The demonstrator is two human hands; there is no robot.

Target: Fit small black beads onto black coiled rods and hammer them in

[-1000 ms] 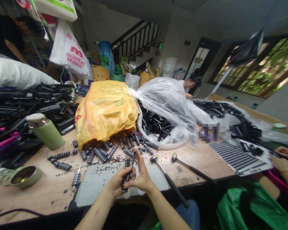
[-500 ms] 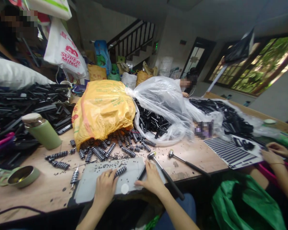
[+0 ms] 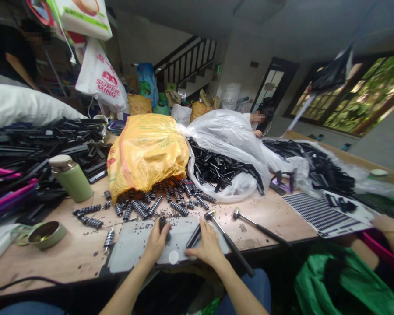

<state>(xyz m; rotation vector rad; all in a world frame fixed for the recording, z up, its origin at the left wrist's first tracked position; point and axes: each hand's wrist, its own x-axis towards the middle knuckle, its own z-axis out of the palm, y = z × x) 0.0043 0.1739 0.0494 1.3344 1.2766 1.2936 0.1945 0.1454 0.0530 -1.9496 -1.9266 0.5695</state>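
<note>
At the right hand [image 3: 209, 246], a strip [image 3: 193, 236] slants forward-right.

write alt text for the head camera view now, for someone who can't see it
A person's left hand grips a dark piece over a grey board, while the right hand touches slim black strips. Two hammers lie to the right; behind, striped rolls lie before a yellow bag, next to a clear bag with black parts.
</note>
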